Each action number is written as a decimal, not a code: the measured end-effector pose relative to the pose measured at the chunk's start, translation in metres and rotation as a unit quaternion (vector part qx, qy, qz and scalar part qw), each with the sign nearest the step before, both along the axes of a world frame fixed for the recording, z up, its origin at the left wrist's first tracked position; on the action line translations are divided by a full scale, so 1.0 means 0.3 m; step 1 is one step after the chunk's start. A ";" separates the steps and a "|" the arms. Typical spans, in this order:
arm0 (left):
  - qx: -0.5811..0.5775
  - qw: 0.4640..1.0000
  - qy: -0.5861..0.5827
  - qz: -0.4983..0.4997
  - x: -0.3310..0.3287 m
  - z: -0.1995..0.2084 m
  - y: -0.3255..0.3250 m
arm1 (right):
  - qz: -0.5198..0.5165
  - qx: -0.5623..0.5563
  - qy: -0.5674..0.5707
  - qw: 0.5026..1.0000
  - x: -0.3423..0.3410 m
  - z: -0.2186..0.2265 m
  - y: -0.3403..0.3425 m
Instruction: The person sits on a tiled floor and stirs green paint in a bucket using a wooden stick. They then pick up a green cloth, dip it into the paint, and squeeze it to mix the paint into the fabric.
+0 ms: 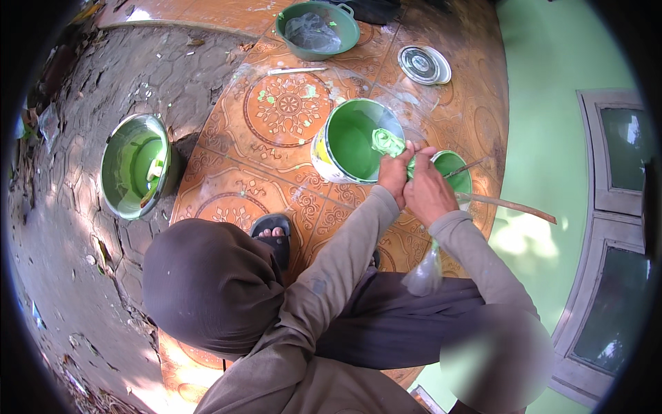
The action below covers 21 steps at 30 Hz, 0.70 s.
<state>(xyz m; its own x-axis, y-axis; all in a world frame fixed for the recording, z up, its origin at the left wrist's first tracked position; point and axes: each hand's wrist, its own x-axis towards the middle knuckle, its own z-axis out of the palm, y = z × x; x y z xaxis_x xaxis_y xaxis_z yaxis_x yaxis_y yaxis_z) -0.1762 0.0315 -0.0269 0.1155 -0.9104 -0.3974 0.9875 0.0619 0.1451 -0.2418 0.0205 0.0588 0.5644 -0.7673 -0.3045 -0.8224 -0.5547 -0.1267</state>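
Note:
Both hands are together above the right rim of a large white bucket [327,160] with green paint inside. My left hand [394,174] grips a bunched plastic bag [387,142] smeared with light green paint, its crumpled end over the bucket's opening. Close against it, my right hand [429,190] has its fingers closed round the same bag's twisted neck. Below the right hand hangs a clear plastic tail [424,272], seemingly part of this bag. Just right of the bucket stands a smaller green-coated container [452,163] with a thin stick across it, partly hidden by my right hand.
On the left stands a metal basin [110,169] with green paint inside. Farther off are a green tub [284,36] holding clear plastic, a round lid [422,65] and a flat white stick [296,70]. A wooden stick [514,205] juts toward the green wall [538,131].

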 end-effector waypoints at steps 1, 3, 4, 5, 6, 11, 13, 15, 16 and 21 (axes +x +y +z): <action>-0.002 1.000 0.004 -0.015 0.001 0.011 0.002 | 0.009 -0.021 0.013 1.000 -0.010 -0.017 0.004; 0.013 0.999 0.012 -0.030 0.024 0.038 0.013 | 0.065 -0.034 0.032 0.997 -0.031 -0.043 -0.008; 0.020 0.999 0.017 -0.037 0.026 0.047 0.014 | 0.077 -0.025 0.034 0.996 -0.055 -0.033 -0.013; 0.016 0.999 0.014 -0.038 0.024 0.034 0.009 | 0.095 -0.014 0.033 0.995 -0.066 -0.025 -0.010; 0.011 0.999 0.011 -0.040 0.011 0.016 0.001 | 0.113 -0.004 0.032 0.993 -0.074 -0.015 -0.004; 0.007 0.998 -0.051 -0.035 -0.008 0.009 -0.003 | 0.084 0.027 -0.006 0.996 -0.105 0.028 0.006; 0.032 0.996 -0.074 -0.039 -0.007 0.027 -0.003 | 0.030 0.090 -0.053 0.994 -0.127 0.021 -0.025; 0.005 0.997 -0.074 -0.022 -0.025 0.028 -0.011 | -0.038 0.186 -0.137 0.972 -0.140 0.015 -0.074; -0.008 0.997 -0.074 -0.013 -0.035 0.030 -0.015 | -0.107 0.240 -0.171 0.950 -0.136 0.005 -0.092; 0.004 0.972 -0.234 0.018 -0.088 -0.011 -0.017 | -0.215 0.315 -0.222 0.897 -0.038 0.000 -0.089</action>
